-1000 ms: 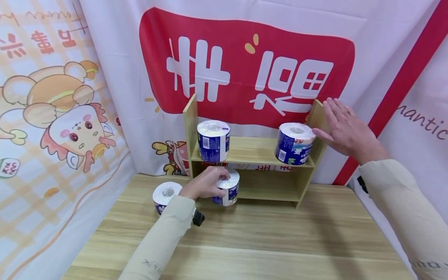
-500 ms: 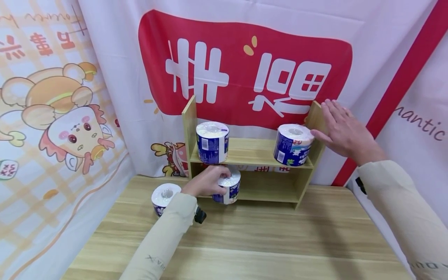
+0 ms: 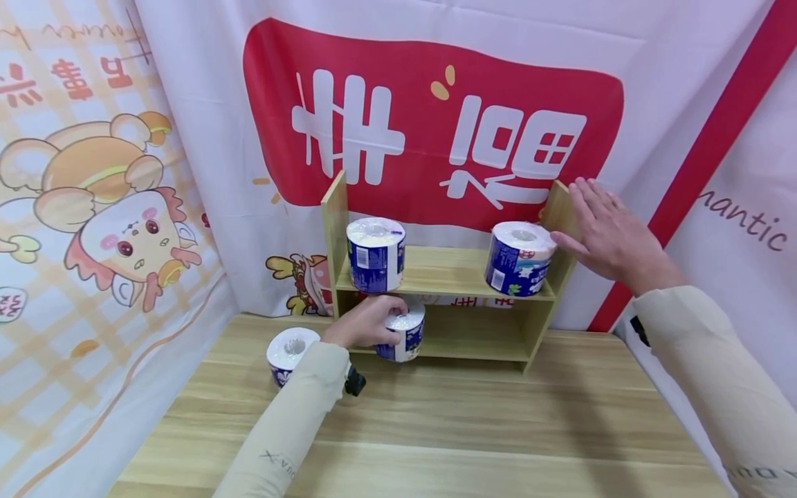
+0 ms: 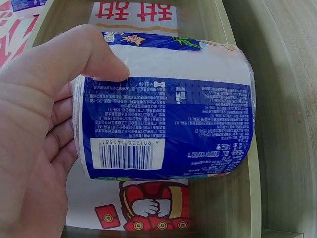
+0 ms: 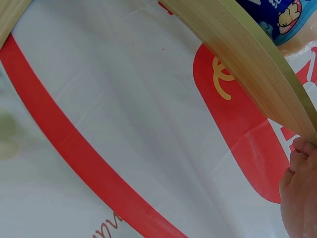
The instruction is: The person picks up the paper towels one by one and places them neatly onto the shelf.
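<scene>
Head view, and we start on the left: a loose roll (image 3: 291,349) stands on the table (image 3: 436,429), partly behind the left sleeve (image 3: 286,422). Next along, the left hand (image 3: 367,324) grips the held roll (image 3: 409,335), thumb on its wrapped side, the other fingers over the top end. And there's our change, a small one: over the last second that roll has edged up and slightly inward against the shelf (image 3: 445,271), now at the front left of its lower compartment. For the work, we judge, that means placing is under way but unfinished, since the grasp is kept; whether the base rests on the lower board we can't tell.

Which way does it point? Top end up toward us, axis through the core running near upright, barcode side showing to the left wrist camera. That axis looks the longer one there; any slight lean, we can't call.

Above it stands the upper left roll (image 3: 376,254); across the same board, the upper right roll (image 3: 521,261), beside the right side panel (image 3: 562,211). Far right, the right hand (image 3: 613,232) grasps nothing, fingers straight along that panel's edge, as it was a second ago.
</scene>
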The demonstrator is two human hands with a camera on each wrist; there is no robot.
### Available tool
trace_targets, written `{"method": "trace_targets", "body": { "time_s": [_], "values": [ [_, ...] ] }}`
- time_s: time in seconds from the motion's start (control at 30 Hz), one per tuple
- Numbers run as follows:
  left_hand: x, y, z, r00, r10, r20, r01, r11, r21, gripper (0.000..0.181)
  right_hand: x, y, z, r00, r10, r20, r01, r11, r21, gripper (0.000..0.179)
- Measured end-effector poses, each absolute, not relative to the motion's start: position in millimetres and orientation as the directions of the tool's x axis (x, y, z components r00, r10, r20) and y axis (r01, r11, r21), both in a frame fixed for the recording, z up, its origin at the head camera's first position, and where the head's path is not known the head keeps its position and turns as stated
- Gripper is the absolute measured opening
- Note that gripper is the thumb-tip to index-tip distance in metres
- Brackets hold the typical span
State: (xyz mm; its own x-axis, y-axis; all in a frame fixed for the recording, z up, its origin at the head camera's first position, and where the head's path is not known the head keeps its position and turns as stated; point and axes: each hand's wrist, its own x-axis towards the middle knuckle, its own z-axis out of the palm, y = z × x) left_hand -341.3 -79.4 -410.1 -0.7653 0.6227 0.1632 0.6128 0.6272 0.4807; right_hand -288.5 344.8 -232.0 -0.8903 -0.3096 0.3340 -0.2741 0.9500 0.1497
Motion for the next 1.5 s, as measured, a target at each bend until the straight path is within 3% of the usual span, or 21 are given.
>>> {"method": "trace_targets", "body": {
  "time_s": [1.5],
  "values": [
    [-356,-82,-420,-0.811,0.574,0.111,0.55,0.682,0.482,0.049,-289,344,-233,-0.885,-0.315,0.343,-0.275,0.948,0.161,0.1]
  ]
}}
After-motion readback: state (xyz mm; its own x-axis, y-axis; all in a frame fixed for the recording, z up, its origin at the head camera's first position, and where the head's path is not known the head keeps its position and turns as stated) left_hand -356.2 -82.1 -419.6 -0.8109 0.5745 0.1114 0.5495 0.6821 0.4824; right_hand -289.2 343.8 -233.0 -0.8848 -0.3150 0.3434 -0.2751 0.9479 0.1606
